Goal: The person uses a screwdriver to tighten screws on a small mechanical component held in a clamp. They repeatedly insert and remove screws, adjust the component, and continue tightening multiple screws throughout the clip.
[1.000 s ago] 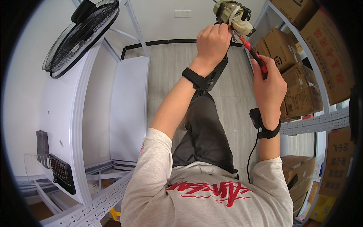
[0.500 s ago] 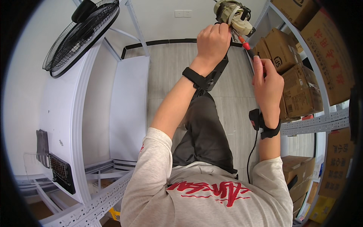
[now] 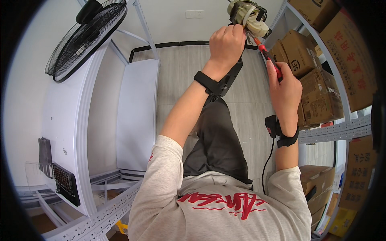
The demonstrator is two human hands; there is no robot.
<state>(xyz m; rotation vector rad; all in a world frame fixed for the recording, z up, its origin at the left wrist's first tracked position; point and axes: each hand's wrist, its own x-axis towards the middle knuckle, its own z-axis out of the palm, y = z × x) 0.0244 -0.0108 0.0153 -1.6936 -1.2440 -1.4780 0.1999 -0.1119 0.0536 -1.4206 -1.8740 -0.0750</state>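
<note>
A bare fan motor, with metal windings and a cream plastic housing, stands at the top right of centre. My left hand is closed just below it, around the upper part of a black fan stand; the fingertips are mostly hidden. My right hand grips a red and black screwdriver, thumb along the handle. Its shaft points up and left to the underside of the housing, beside my left fingers. Where the tip meets the motor is too small to make out.
On the left, a round black fan grille lies on a white shelf, with a tray of small bits nearer me. Cardboard boxes fill the metal rack on the right. A black cable hangs from my right wrist strap.
The screwdriver has turned in my right hand: its handle looked dark before and now shows red. My right thumb and fingers have shifted slightly on it. My left hand stays put.
</note>
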